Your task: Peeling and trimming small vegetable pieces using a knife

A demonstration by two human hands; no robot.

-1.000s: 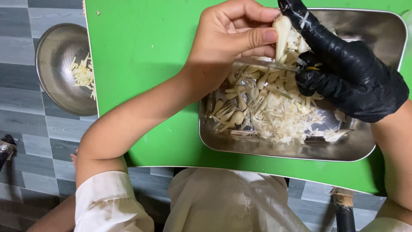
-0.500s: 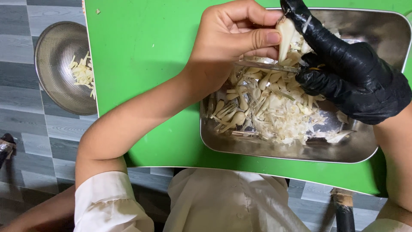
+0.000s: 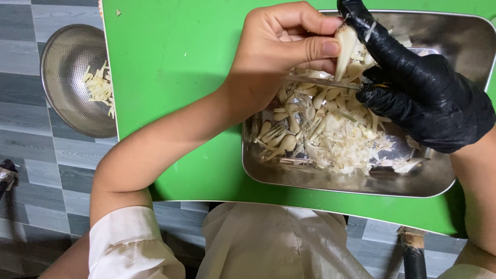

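Starting at the left, a metal colander of peeled slivers is seen on the floor. A pale clove is pinched by the bare left hand above the steel tray. A thin blade is gripped by the gloved right hand just under the left thumb, so a slip could nick it.

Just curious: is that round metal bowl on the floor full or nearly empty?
Nearly empty. The bowl holds only a small heap of pale peeled pieces; most of its inside is bare metal.
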